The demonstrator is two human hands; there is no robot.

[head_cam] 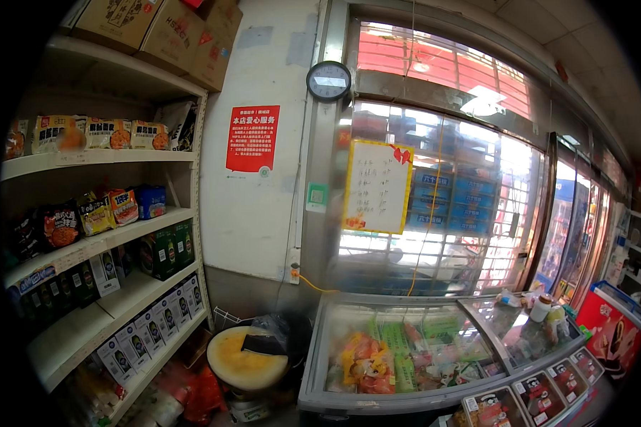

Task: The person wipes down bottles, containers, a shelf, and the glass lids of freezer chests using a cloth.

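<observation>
Neither of my hands is in view. Before me stands a chest freezer (347,403) with sliding glass lids; packaged frozen food in yellow, green and red bags (371,363) shows through the glass. On its right lid stand a white jar (540,308) and some plastic bags (508,299). A round yellowish board or lid (245,368) lies left of the freezer, with a dark flat thing (264,345) and a clear plastic bag (271,326) on it. Clear-lidded food boxes (539,395) line the freezer's front right.
White metal shelves (101,157) at the left hold noodle packets (109,133), drink cartons (149,331) and cardboard boxes (171,37) on top. A round clock (328,81) and a red poster (252,140) hang on the wall. An orange cord (312,285) runs to the freezer. A red bag (205,392) lies low at the shelf's foot.
</observation>
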